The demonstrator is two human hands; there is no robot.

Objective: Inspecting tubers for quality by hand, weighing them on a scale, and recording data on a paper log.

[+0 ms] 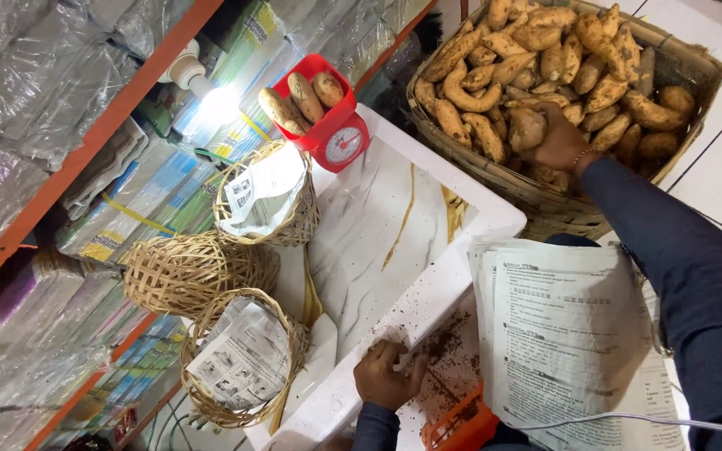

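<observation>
Reaching toward two o'clock, I have my right hand down in the large round woven basket, fingers closed around one brown, earth-dusted sweet potato that lies among the heap of sweet potatoes. My dark blue sleeve runs back from there to four o'clock.

At six o'clock my left hand rests knuckles-up on the edge of the white marble-patterned table, fingers curled in and holding nothing that I can see; crumbs of dark soil are scattered just beside it. A stack of printed paper sheets lies between my arms, at five o'clock.

At twelve o'clock a red kitchen scale stands on the table with three sweet potatoes in its pan. Three small woven rattan baskets sit from ten to eight o'clock: two lined with printed paper and one tipped over between them.
</observation>
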